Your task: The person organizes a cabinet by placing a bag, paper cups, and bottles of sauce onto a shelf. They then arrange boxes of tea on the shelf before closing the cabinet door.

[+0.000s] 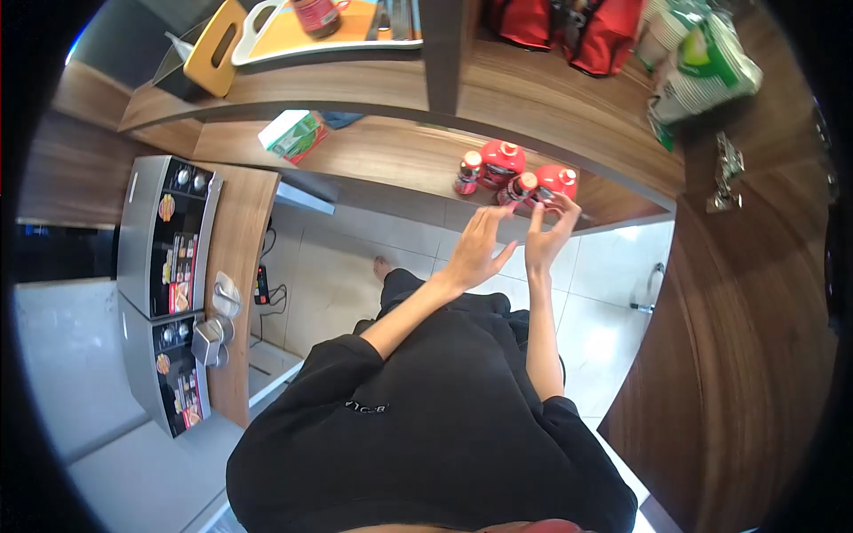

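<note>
Several red bottles stand together on the lower wooden shelf, close to its front edge. Two are large red bottles [504,163] with rounded bodies. The others are small dark bottles [467,174] with orange-pink caps and red labels. My left hand [477,251] reaches toward the front small bottle [517,189], fingers stretched out and thumb apart. Its fingertips are close under that bottle; whether they touch cannot be made out. My right hand [551,238] is just in front of the right large bottle [558,178], thumb and fingers apart, with fingertips near its lower side.
A green-white box [294,135] lies farther left on the lower shelf. Above are a tray [355,49], a yellow cutting board [215,49], red bags [601,35] and wrapped paper cups [706,71]. An open cabinet door [737,355] stands right; steel appliances [147,240] stand left.
</note>
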Action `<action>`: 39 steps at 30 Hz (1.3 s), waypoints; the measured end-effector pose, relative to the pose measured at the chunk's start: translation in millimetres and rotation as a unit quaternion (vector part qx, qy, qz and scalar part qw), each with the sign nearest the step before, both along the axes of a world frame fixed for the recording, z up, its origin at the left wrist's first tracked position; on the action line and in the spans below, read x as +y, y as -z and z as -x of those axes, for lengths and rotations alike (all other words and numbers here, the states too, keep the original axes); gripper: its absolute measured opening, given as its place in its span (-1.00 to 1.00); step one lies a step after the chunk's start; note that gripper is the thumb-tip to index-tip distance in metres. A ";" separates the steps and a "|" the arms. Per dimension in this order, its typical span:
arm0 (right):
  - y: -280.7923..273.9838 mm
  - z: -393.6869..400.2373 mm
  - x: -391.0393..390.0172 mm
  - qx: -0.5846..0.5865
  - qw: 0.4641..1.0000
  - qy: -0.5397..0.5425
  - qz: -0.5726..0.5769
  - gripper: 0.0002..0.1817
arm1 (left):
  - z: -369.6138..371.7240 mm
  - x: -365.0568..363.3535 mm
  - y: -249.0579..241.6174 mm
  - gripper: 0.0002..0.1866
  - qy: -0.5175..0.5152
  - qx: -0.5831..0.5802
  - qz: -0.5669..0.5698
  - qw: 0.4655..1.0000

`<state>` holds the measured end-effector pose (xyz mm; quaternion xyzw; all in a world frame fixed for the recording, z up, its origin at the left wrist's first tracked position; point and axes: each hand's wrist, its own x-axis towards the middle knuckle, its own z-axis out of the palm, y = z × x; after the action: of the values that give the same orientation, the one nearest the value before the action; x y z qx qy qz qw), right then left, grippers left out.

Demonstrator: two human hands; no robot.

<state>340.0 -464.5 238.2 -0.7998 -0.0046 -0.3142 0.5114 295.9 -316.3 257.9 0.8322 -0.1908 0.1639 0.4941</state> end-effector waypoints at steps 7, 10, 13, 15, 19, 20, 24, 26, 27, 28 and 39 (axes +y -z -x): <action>14.3 -44.4 70.8 0.158 0.968 -0.192 0.017 -0.33 | 19.3 40.0 109.7 -0.48 -0.063 0.235 0.052 0.969; 41.2 -69.2 87.9 0.165 0.966 -0.191 0.061 -0.31 | -16.0 51.7 122.9 -0.47 -0.088 0.235 0.051 0.967; 59.6 -80.6 96.4 0.131 0.971 -0.175 0.095 -0.47 | -57.2 63.7 126.7 -0.36 -0.110 0.252 0.003 0.962; 69.3 -80.7 96.1 0.119 0.968 -0.197 0.100 -0.56 | -71.2 68.2 123.9 -0.34 -0.129 0.236 0.018 0.963; 58.7 -59.8 98.9 0.140 0.961 -0.215 0.100 -0.62 | -80.9 73.8 138.4 -0.35 -0.121 0.171 0.034 0.977; 59.7 -53.4 97.4 0.134 0.962 -0.211 0.111 -0.61 | -78.3 74.0 147.3 -0.34 -0.118 0.135 0.035 0.983; 24.8 -24.1 88.6 0.177 0.954 -0.219 0.099 -0.57 | -45.1 77.2 109.2 -0.33 -0.102 0.179 0.034 0.978; 6.4 -12.5 79.6 0.176 0.946 -0.244 0.123 -0.58 | -29.5 77.1 98.2 -0.33 -0.098 0.147 -0.003 0.984; -8.2 -5.3 76.8 0.157 0.950 -0.231 0.138 -0.59 | -21.4 77.0 90.0 -0.33 -0.081 0.133 0.007 0.988; -22.2 1.7 71.8 0.173 0.947 -0.257 0.087 -0.59 | -13.3 77.2 79.9 -0.33 -0.063 0.120 0.017 0.991; -153.0 50.2 -4.5 -0.073 0.963 -0.203 -0.163 -0.45 | -9.8 20.6 -117.1 -0.25 0.060 -0.104 0.057 0.991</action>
<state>289.8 -468.9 391.3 -0.6630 -0.1533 -0.2580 0.6859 305.7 -295.6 375.0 0.7683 -0.2815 0.2303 0.5267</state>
